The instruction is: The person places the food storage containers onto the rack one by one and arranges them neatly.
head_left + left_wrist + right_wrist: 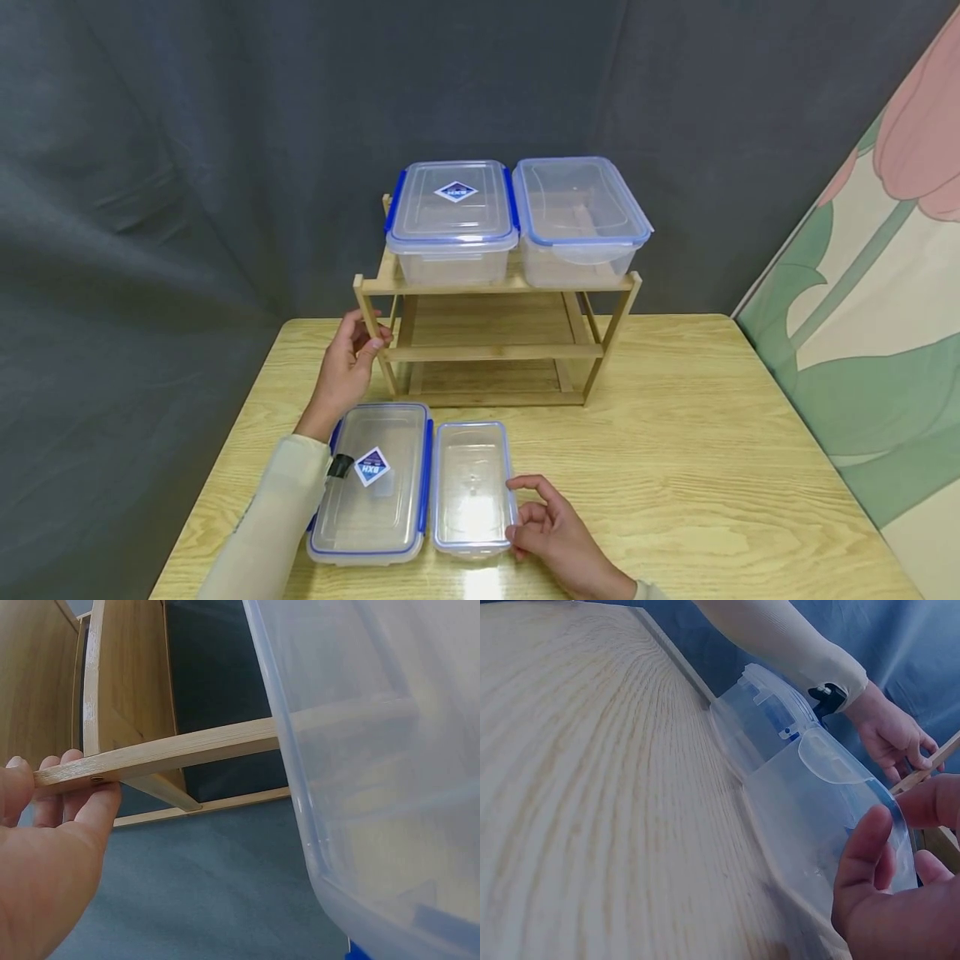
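My left hand (347,367) grips the left front post of a wooden two-tier rack (495,353); the left wrist view shows the fingers and thumb around the wooden bar (165,754). My right hand (558,533) is beside a smaller clear food container (472,475) with a pale blue rim, its thumb and forefinger touching the right edge, fingers loosely bent. Left of that container lies a larger lidded food container (386,508) with dark blue side clips and a diamond sticker. My left forearm passes over its left side.
On the rack's top tier stand two more clear containers: a lidded one with blue clips (453,221) at left, one with a pale blue rim (581,208) at right. Dark cloth (225,167) hangs behind the wooden table (712,450). A flower-patterned panel (885,333) borders the right side.
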A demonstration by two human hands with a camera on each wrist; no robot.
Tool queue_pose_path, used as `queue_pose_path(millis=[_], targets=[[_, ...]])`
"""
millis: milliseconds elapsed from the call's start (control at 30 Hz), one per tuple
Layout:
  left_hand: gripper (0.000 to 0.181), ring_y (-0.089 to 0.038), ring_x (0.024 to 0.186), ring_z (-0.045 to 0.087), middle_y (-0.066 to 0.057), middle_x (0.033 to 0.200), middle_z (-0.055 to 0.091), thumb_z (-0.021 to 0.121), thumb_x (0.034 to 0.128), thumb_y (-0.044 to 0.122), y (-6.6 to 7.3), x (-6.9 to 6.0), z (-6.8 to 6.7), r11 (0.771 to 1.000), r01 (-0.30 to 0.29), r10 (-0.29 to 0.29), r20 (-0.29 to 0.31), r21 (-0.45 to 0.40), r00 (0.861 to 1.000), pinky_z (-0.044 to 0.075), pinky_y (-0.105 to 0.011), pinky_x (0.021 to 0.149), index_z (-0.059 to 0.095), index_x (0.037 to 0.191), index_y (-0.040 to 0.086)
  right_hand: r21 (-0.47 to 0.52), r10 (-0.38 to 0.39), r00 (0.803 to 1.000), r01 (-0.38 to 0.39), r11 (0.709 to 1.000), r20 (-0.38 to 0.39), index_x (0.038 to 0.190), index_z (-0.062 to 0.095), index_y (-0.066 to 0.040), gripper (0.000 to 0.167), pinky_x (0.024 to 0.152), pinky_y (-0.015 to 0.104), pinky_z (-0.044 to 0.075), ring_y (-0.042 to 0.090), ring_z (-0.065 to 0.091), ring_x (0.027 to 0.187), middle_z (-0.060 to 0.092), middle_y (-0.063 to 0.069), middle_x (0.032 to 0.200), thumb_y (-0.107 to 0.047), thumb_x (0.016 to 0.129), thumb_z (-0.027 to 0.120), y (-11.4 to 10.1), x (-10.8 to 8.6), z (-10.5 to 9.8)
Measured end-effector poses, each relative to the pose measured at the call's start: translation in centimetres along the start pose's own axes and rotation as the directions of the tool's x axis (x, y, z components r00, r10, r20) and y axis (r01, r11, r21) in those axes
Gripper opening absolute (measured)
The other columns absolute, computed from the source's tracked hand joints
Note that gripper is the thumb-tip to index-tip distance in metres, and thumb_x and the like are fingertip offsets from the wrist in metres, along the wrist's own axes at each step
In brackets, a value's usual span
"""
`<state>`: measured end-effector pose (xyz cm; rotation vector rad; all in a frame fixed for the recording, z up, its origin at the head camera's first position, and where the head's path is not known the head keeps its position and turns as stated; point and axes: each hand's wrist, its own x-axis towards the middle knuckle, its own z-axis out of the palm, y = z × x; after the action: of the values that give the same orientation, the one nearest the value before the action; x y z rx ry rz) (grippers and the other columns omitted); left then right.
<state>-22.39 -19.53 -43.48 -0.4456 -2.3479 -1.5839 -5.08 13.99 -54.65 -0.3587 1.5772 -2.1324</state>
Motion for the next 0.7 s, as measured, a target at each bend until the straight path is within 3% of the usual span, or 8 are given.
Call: queue_pose_path(millis=[233, 700], targets=[[0.034, -0.035, 0.117, 0.066, -0.021, 0.122, 0.067, 0.049, 0.1102, 0.002, -0.01, 0.07, -0.05, 1.000, 0.009, -0.009, 0.002, -0.012, 1.000, 0.049, -0.011, 0.095, 0.049, 0.145, 0.005, 0.010, -0.013, 1.000, 0.012, 1.000, 0.016, 0.147, 0.039, -0.001, 0.056, 0.071, 0.020, 0.056, 0.004, 0.065, 0.076, 0.059, -0.007, 0.087, 0.008, 0.097, 0.062, -0.06, -0.04, -0.03], [0.034, -0.034, 0.116, 0.067, -0.021, 0.122, 0.067, 0.049, 0.1107, 0.003, -0.28, 0.06, 0.01, 1.000, -0.005, 0.005, -0.001, 0.002, 1.000, 0.050, -0.013, 0.096, 0.049, 0.144, 0.004, 0.020, -0.061, 0.998, 0.060, 0.998, 0.023, 0.145, 0.041, -0.001, 0.056, 0.066, 0.018, 0.053, 0.002, 0.062, 0.072, 0.054, -0.008, 0.085, 0.013, 0.094, 0.059, -0.38, -0.18, 0.09]])
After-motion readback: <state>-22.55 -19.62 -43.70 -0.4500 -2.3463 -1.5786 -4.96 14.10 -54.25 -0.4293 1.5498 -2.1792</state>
